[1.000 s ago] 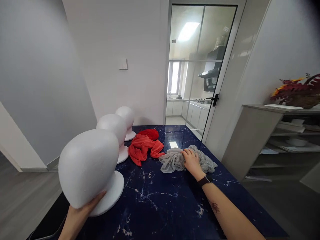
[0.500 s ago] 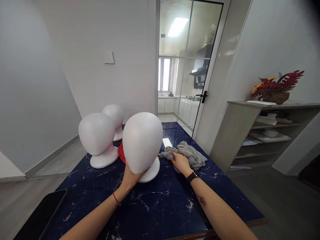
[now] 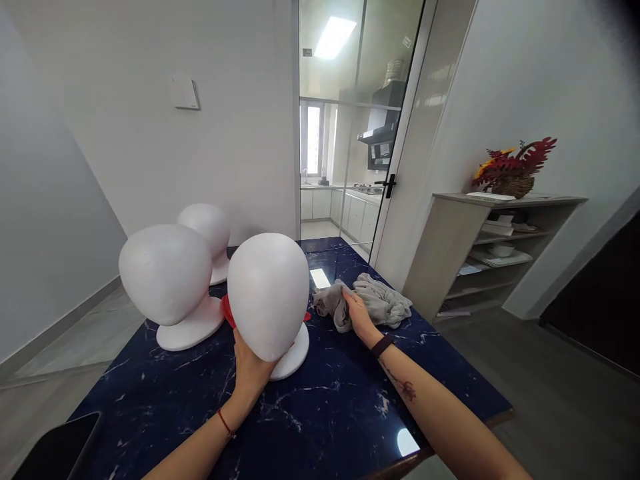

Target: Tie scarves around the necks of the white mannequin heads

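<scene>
A white foam mannequin head (image 3: 269, 293) stands on its round base on the table, nearest me. My left hand (image 3: 251, 367) is wrapped round its neck, with the fingers partly hidden behind the head. To the right lies a crumpled grey scarf (image 3: 383, 300) of thin cloth. My right hand (image 3: 361, 319) grips a fold of it at its left part, fingers closed. Something red (image 3: 227, 312) shows behind the near head, mostly hidden. Two more white foam heads stand at the left, one in front (image 3: 166, 275) and one farther back (image 3: 206, 230).
The dark blue marbled table (image 3: 345, 393) carries everything. A black phone-like object (image 3: 57, 450) sits at the lower left edge. Beyond the table are a glass door (image 3: 350, 133) and, at the right, a shelf unit (image 3: 425, 253) topped with a flower basket (image 3: 517, 183).
My right hand has turned and bunched up the left part of the grey scarf. The left hand stays on the neck. The view has shifted, so the scene appears farther left.
</scene>
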